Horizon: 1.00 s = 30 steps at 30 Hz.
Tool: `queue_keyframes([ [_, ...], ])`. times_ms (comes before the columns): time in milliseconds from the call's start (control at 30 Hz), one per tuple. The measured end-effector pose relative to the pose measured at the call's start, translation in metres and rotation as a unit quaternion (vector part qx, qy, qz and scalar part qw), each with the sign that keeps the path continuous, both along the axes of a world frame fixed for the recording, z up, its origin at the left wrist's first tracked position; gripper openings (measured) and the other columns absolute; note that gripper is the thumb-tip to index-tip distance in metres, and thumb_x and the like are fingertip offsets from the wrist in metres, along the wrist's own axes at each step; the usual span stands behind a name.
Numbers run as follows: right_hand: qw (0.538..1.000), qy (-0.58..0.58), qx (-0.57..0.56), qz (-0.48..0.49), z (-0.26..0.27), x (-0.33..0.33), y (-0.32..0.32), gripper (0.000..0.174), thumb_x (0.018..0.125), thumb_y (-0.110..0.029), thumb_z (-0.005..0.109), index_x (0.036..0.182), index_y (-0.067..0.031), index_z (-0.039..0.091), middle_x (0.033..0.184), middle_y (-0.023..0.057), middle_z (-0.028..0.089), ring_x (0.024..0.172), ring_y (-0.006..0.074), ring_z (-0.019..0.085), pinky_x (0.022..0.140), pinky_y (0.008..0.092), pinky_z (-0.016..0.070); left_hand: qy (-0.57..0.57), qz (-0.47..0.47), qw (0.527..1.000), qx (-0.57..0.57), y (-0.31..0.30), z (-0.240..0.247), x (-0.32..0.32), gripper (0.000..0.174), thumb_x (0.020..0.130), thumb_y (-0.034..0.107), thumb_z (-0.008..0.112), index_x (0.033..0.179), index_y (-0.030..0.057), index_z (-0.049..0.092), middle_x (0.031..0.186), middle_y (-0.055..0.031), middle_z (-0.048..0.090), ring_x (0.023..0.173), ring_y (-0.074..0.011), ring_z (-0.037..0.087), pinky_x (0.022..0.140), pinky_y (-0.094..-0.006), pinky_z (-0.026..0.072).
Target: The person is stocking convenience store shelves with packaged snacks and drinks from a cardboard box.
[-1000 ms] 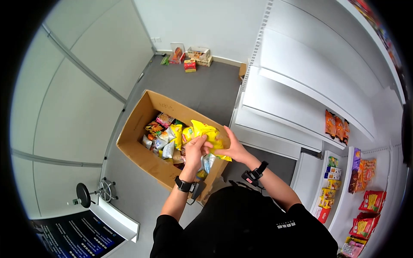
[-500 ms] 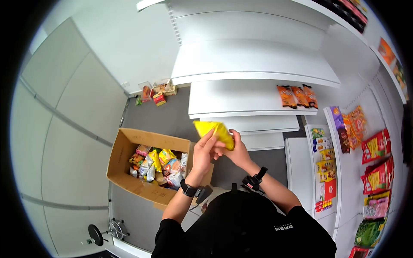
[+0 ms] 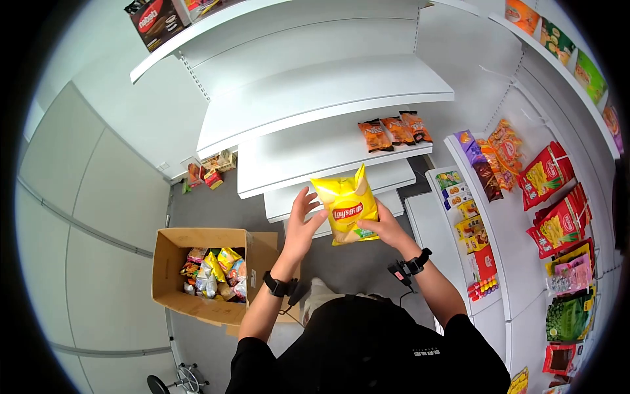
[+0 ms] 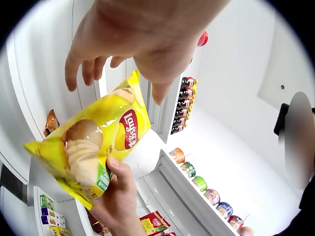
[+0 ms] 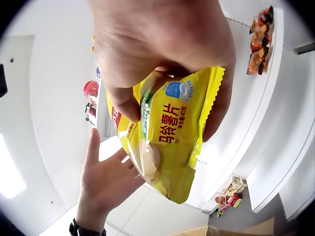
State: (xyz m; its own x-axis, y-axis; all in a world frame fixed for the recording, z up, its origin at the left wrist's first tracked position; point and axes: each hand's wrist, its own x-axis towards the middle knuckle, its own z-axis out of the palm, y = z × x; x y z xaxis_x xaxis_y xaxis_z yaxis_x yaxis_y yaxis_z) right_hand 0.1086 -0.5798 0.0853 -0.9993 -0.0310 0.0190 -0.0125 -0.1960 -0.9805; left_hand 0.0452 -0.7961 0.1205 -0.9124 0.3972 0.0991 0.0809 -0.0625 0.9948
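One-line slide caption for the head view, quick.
Right hand grips a yellow chip bag before white shelves; left hand, fingers straight, beside it.

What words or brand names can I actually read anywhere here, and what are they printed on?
"Lay's 乐事": red logo on the yellow chip bag held by the right hand.
"马铃薯片": the same bag's back, in the right wrist view.
"nabati": dark box on the top shelf.
Too small or blurred to read: white print on the black shirt, and the shelf packets on the right.
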Motion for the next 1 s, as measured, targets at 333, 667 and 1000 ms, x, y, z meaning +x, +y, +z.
queue_keyframes([
  [333,1.000,-0.007,0.019,0.022,-0.006,0.017,0.037,0.059,0.077,-0.011,0.068,0.128,0.0002,0.039,0.117,0.0082,0.053,0.109,0.0158,0.051,0.094,0.0300,0.0406,-0.075,-0.069,0.995,0.004,0.049,0.012,-0.032,0.026,0.089,0.016,0.056,0.109,0.0003,0.058,0.103,-0.0081,0.062,0.093,-0.0141,0.058,0.084,-0.0279,0.0466],
  [667,0.998,-0.015,0.048,-0.035,0.008,0.009,0.103,0.058,0.078,-0.011,0.067,0.127,0.0012,0.040,0.117,0.0088,0.053,0.108,0.0157,0.050,0.095,0.0298,0.0390,-0.155,-0.072,0.984,0.051,0.130,0.013,-0.071,0.017,0.085,0.016,0.061,0.087,-0.0006,0.065,0.082,-0.0057,0.065,0.072,-0.0120,0.061,0.069,-0.0257,0.0503],
  [1000,0.994,-0.017,0.083,-0.065,0.030,-0.054,0.152,0.058,0.079,-0.018,0.069,0.126,0.0003,0.041,0.119,0.0089,0.051,0.111,0.0175,0.048,0.097,0.0320,0.0367,-0.152,-0.090,0.979,0.099,0.182,0.037,-0.137,0.023,0.088,0.019,0.059,0.089,-0.0033,0.065,0.083,-0.0074,0.065,0.072,-0.0125,0.061,0.067,-0.0250,0.0506],
])
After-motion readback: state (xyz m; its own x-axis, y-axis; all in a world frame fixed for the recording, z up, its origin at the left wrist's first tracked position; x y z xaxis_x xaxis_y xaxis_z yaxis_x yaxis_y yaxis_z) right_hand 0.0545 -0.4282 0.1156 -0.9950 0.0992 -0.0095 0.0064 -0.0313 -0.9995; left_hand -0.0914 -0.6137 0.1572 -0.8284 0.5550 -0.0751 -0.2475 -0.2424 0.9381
